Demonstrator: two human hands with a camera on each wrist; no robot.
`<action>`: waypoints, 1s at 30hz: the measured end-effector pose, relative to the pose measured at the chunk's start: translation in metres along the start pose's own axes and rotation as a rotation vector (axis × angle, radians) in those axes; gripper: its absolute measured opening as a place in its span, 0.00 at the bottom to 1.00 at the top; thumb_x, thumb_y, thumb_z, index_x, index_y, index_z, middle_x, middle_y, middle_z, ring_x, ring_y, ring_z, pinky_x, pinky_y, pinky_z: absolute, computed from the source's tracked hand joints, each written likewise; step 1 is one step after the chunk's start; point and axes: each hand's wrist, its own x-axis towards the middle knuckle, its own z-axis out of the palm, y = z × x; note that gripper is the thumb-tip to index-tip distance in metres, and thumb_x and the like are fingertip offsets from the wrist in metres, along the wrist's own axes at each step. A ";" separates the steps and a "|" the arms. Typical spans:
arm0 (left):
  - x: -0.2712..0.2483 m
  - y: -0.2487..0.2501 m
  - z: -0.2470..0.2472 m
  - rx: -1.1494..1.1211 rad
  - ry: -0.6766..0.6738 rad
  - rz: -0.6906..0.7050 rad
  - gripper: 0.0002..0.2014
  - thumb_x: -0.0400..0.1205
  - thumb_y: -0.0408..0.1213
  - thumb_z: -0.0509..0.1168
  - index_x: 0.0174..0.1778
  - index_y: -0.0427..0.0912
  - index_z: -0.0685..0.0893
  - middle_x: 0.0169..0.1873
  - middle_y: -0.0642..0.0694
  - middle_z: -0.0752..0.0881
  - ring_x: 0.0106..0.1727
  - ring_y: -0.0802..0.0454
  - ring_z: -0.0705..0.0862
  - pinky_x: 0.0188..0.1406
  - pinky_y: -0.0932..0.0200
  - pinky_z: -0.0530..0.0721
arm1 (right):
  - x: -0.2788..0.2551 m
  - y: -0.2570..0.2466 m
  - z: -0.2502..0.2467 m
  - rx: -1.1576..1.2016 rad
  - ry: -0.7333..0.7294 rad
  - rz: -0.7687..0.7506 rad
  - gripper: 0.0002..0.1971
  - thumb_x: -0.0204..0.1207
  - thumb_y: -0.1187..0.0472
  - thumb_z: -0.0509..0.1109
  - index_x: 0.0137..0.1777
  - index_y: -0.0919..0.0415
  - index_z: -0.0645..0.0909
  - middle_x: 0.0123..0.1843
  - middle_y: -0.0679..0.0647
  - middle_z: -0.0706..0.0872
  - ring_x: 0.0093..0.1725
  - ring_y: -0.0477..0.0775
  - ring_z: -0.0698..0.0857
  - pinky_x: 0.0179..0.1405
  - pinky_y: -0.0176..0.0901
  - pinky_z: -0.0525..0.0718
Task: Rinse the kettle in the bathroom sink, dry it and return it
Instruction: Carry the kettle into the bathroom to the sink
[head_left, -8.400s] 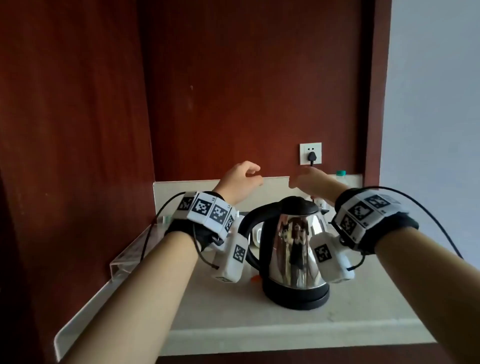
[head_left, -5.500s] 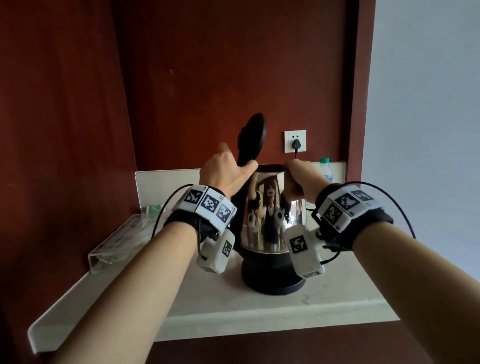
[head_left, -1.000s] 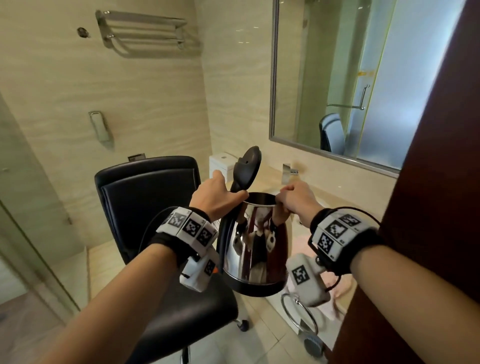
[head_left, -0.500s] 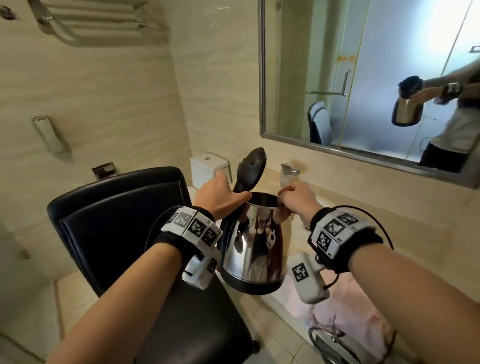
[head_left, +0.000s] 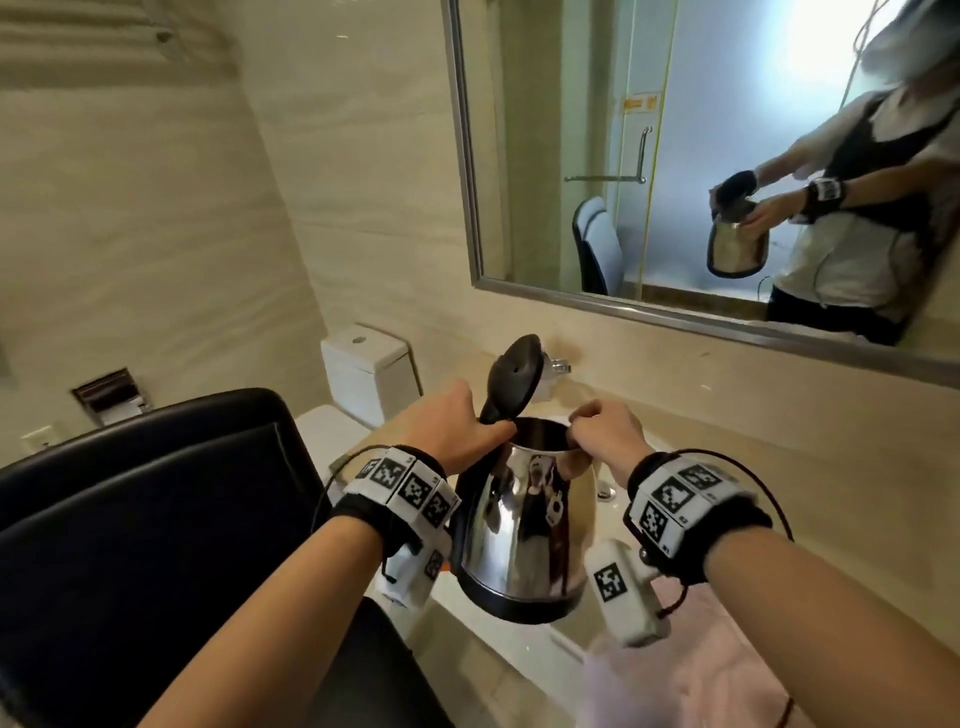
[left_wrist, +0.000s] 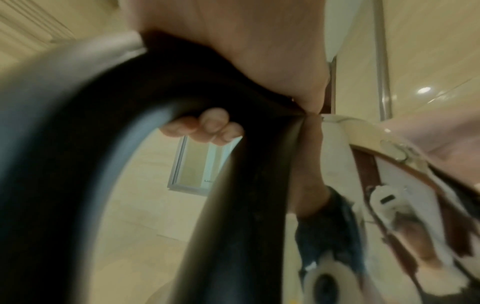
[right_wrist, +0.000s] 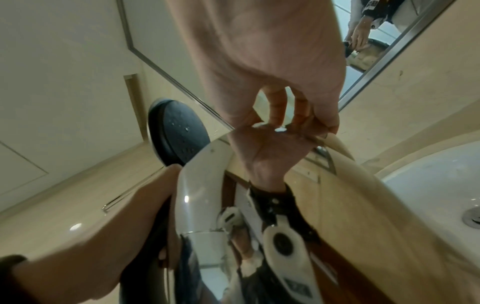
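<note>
A shiny steel kettle (head_left: 524, 525) with a black base hangs in the air over the front of the vanity counter (head_left: 810, 467). Its black lid (head_left: 511, 374) stands open. My left hand (head_left: 452, 431) grips the black handle (left_wrist: 182, 98); the curled fingers (left_wrist: 205, 128) show in the left wrist view. My right hand (head_left: 605, 436) pinches the kettle's rim at the spout side (right_wrist: 306, 131). The white sink basin (right_wrist: 436, 185) lies just beyond the kettle in the right wrist view. A chrome tap (head_left: 556, 366) pokes out behind the lid.
A black office chair (head_left: 156, 519) stands close on my left. A white toilet (head_left: 369, 379) sits in the corner behind it. A wide mirror (head_left: 701, 156) hangs over the counter. Pink cloth (head_left: 691, 670) lies at the counter's near right.
I carried the kettle from the wooden shelf and its base into the bathroom. Over the last second my view has swung right, toward the counter and mirror; both hands keep their hold.
</note>
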 end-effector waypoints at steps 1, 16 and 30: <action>0.016 0.002 0.007 0.002 -0.017 0.007 0.25 0.69 0.66 0.62 0.45 0.47 0.70 0.34 0.50 0.80 0.36 0.49 0.81 0.41 0.49 0.84 | 0.015 0.002 0.001 -0.006 0.011 0.002 0.13 0.73 0.69 0.63 0.56 0.66 0.82 0.54 0.62 0.86 0.55 0.61 0.82 0.53 0.46 0.82; 0.164 0.024 0.072 -0.034 -0.181 0.151 0.24 0.78 0.55 0.65 0.58 0.39 0.71 0.43 0.47 0.78 0.46 0.46 0.80 0.41 0.57 0.71 | 0.141 0.021 -0.005 -0.033 0.063 0.142 0.11 0.68 0.72 0.68 0.49 0.63 0.86 0.46 0.57 0.84 0.54 0.58 0.84 0.52 0.43 0.83; 0.264 -0.015 0.193 -0.242 -0.262 0.275 0.28 0.75 0.52 0.68 0.65 0.38 0.75 0.60 0.41 0.83 0.59 0.42 0.81 0.52 0.56 0.77 | 0.214 0.084 0.053 -0.052 0.322 0.258 0.07 0.73 0.68 0.67 0.49 0.63 0.85 0.52 0.59 0.87 0.58 0.60 0.84 0.58 0.46 0.83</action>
